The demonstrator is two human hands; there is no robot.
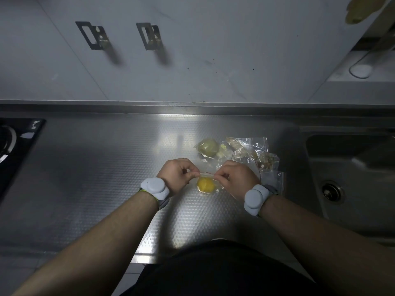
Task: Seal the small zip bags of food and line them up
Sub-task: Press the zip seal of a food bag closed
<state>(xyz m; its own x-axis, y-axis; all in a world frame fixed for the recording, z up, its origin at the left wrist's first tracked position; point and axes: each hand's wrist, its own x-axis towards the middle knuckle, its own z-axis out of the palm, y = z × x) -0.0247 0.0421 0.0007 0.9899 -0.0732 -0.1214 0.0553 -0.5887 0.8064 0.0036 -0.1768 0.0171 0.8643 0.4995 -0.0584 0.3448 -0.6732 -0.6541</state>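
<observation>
Head view looks down on our two hands meeting over the steel counter (106, 167), and between them we hold a small clear zip bag (208, 182) with a round yellow piece of food (205, 184) inside. Our left hand (176, 175) pinches the left end of the bag's zip strip (206, 173) between thumb and fingertips, and our right hand (237, 177) pinches the right end, so both hands are closed on the same bag, with the strip stretched between them. The bag hangs just above the counter or rests lightly on it; we cannot tell which. Whether the strip is already pressed shut along its length is too fine to make out, so we judge this bag to be in the middle of being sealed. Beyond our hands, toward the sink (350, 167), lies a loose cluster of other bags: one with a round greenish piece (208, 148), and a crumpled heap of clear bags with pale brown food (252, 152), overlapping one another. We cannot tell which of these are sealed. Nothing on the counter forms a tidy row yet, so we reckon the lining up is wholly left to do, along with closing whatever bags in the heap are open. A black hob (15, 142) sits at the far left, well apart from the work.
</observation>
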